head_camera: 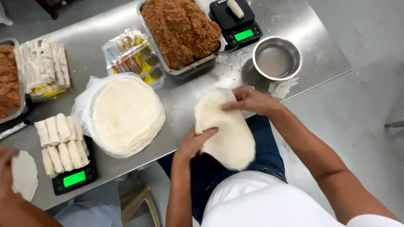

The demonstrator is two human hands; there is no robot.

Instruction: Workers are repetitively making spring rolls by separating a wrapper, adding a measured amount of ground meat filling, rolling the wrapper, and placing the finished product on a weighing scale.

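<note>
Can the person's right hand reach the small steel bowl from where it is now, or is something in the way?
Probably yes. The right hand is on the upper edge of the thin round wrapper, and the steel bowl stands just beyond it. Only bare table and a few white scraps lie between, but the hand must first let go.

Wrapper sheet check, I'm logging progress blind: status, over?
Left hand and right hand both grip the wrapper sheet, half off the table edge. Nothing in the way.

Your left hand point(194, 143) lies palm down with fingers stretched toward the right, forearm rising straight from below. Your right hand point(249, 100) reaches in from the right, fingers curled leftward in a pinching grip, forearm angled down-right.
</note>
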